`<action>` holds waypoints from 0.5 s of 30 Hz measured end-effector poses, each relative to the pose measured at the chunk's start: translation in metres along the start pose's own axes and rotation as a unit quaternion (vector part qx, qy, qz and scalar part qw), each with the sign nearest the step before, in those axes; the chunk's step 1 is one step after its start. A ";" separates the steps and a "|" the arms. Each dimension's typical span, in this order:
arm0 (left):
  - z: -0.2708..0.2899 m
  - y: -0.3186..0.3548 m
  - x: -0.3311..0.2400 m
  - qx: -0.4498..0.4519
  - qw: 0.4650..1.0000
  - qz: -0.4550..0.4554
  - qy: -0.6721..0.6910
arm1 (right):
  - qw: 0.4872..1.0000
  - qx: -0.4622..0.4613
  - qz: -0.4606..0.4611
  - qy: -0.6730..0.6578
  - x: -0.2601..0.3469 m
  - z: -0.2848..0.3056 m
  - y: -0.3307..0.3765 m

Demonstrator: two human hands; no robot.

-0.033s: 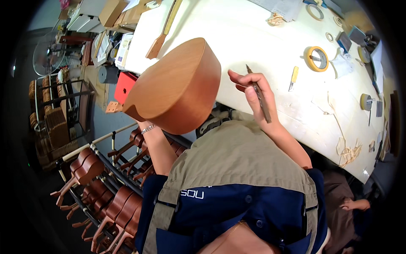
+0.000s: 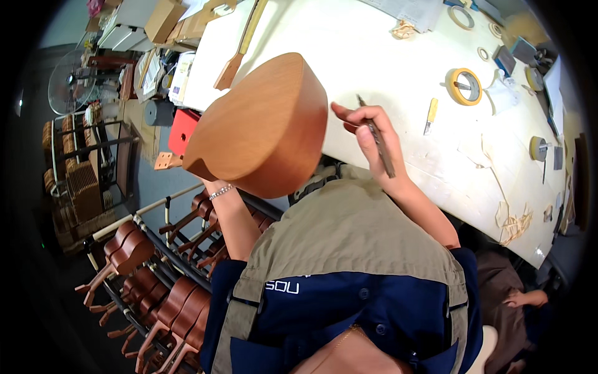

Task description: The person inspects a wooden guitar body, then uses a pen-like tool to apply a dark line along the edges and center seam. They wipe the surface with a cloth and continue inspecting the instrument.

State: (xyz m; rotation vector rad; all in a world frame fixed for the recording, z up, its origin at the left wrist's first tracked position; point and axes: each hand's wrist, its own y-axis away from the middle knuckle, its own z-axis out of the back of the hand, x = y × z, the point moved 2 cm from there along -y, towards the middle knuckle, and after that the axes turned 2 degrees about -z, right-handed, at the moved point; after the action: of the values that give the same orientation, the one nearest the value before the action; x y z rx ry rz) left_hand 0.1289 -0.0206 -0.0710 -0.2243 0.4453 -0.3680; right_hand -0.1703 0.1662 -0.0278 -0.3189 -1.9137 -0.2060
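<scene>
Here, left hand: hidden under the wooden instrument body (image 2: 261, 128), fingers' state cannot be told.
Right hand (image 2: 367, 134): fingers pinching a slim tool (image 2: 375, 144).
Body: nine o'clock of that hand, overlapping the table (image 2: 398, 62) edge.

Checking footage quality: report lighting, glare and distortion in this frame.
Head view: bright even light washes the white workbench almost to glare; the wooden instrument body and right hand stay sharp; fisheye bends the bench edge, and the rim fades to black vignette.
</scene>
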 end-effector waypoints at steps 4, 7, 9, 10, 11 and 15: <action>-0.003 -0.006 -0.001 0.021 0.999 0.025 0.023 | 0.997 -0.040 0.068 -0.020 0.005 0.007 -0.019; -0.005 -0.004 0.006 0.054 0.929 0.227 0.288 | 0.992 -0.035 0.117 -0.013 0.013 0.023 -0.032; -0.008 -0.001 0.007 0.038 0.760 0.389 0.519 | 0.989 0.002 0.141 -0.036 0.018 0.023 -0.033; -0.009 -0.001 0.006 0.022 0.679 0.440 0.588 | 0.987 0.020 0.156 -0.034 0.020 0.017 -0.033; -0.010 0.000 0.005 0.007 0.601 0.486 0.634 | 0.984 0.038 0.172 -0.032 0.022 0.011 -0.031; -0.009 0.002 0.008 -0.049 0.521 0.476 0.707 | 0.975 0.116 0.191 0.009 0.026 -0.011 -0.017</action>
State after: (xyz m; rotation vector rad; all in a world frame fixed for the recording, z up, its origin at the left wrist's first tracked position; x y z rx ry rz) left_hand 0.1319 -0.0227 -0.0824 0.3211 2.1250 0.7316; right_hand -0.1746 0.1497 0.0003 -0.5159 -1.7972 0.2689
